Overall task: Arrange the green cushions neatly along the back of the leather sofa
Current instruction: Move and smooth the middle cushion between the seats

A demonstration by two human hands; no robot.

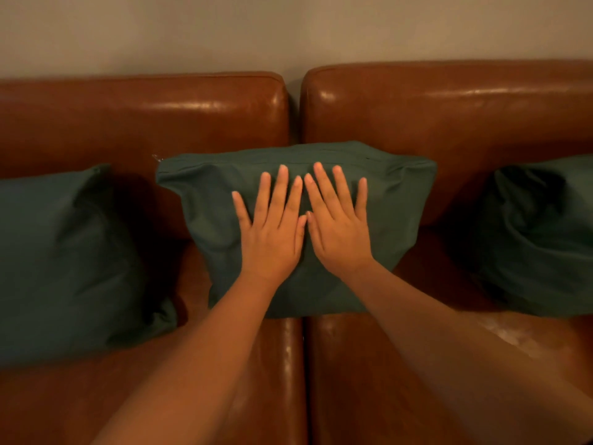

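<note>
Both hands are flat on the middle green cushion (pixel 401 213) at frame centre: left hand (pixel 272 236) and right hand (pixel 340 232) side by side, fingers straight, pressing, gripping nothing. It leans on the brown leather sofa (pixel 449 117) backrest, over the seam. The left cushion (pixel 64 252) and right cushion (pixel 545 239) already lean back too, though rumpled. Looks nearly done, probably just smoothing left.

Glossy brown leather sofa (pixel 449 117), matt green cloth cushions (pixel 205 200), flat painted wall (pixel 288 30)
</note>
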